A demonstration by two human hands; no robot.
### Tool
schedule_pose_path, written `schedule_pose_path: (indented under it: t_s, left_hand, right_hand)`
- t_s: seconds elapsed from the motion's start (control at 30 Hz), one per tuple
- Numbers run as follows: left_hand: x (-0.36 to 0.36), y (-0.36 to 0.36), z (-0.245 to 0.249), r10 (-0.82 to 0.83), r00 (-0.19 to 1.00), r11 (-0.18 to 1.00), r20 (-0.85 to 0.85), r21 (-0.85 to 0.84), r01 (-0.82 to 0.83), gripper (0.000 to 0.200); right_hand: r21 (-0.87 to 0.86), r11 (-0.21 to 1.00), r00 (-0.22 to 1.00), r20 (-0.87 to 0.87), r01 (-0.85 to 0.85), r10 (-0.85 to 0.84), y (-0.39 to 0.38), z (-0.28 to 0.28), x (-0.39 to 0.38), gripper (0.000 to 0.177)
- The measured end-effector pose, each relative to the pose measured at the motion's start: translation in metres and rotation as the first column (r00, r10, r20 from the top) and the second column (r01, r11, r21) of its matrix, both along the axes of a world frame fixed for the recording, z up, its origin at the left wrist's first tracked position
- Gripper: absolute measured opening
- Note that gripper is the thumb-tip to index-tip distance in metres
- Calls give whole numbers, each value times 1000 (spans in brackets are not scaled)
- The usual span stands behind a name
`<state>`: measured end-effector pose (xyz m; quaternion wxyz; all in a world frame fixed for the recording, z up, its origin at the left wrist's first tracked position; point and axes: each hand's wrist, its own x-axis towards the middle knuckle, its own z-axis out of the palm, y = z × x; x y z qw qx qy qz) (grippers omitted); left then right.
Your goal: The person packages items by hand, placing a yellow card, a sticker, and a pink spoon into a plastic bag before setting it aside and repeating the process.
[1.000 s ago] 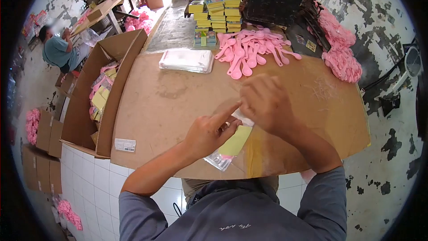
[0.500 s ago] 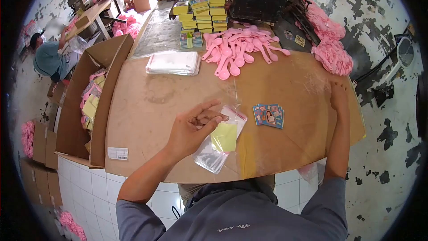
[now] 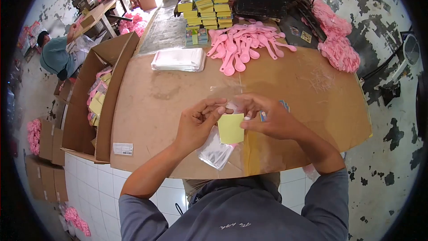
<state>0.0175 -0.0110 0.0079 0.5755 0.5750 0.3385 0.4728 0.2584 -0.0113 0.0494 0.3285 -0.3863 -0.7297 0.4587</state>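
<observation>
A yellow card (image 3: pixel 231 129), apparently in a clear plastic bag (image 3: pixel 225 93), is held up between both hands. My left hand (image 3: pixel 194 122) pinches at its upper left corner, thumb against the fingers. On the right side, my right hand (image 3: pixel 274 118) has its thumb at the card's edge and its fingers curled near the bag's top; the exact grip is partly hidden. Below lies a small stack of clear plastic bags (image 3: pixel 216 152) on the cardboard-covered table (image 3: pixel 151 120). Behind my right hand, a few blue picture cards (image 3: pixel 284 104) show only in part.
Pink spoons (image 3: pixel 243 47) are heaped at the back, beside stacked yellow-edged cards (image 3: pixel 207 9) and a pile of clear bags (image 3: pixel 178 59). An open carton (image 3: pixel 84 102) with packed items stands left. Film scraps (image 3: pixel 318 79) lie right. Another person (image 3: pixel 58 56) sits far left.
My right hand has come from the table's right edge to the bag and card, covering most of the blue cards. The yellow card is now lifted more upright, with my left hand still pinching.
</observation>
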Motion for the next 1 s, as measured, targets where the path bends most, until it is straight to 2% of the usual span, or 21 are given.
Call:
schedule_pose_path:
  t_s: [0.03,0.23,0.43,0.53,0.6,0.7,0.8,0.9,1.0]
  left_hand:
    - [-1,0,1,-5,1000,1000,3,-6,5,29]
    - [-5,3,8,-60,997,998,45,-34,61,29]
    - [-5,2,0,-27,997,997,-70,-68,22,22]
    - [-7,2,-2,-2,997,1000,-79,-15,0,22]
    - [-8,2,-5,15,998,998,-68,59,-11,21]
    - [-12,7,-7,-61,992,992,-107,99,72,21]
    - [-15,9,-6,-101,993,989,-55,107,107,23]
    - [-16,9,-2,-138,989,989,58,-42,140,25]
    - [-16,11,-7,-138,990,988,-38,-72,136,25]
  right_hand:
    - [-96,995,998,-62,-26,20,1,-4,-6,39]
    - [-198,979,983,-184,-49,12,15,-8,-5,26]
    - [-229,972,982,-171,43,-84,18,-17,6,17]
    - [-200,980,968,-245,6,-56,17,-17,6,16]
    - [-162,987,971,-233,8,-46,20,-20,9,16]
    - [-111,994,984,-180,-5,-15,22,-20,15,17]
    - [-45,999,990,-141,-27,21,22,-15,18,17]
    - [-54,998,988,-152,-40,31,24,-16,20,16]
    - [-78,996,992,-126,-32,22,22,-13,19,16]
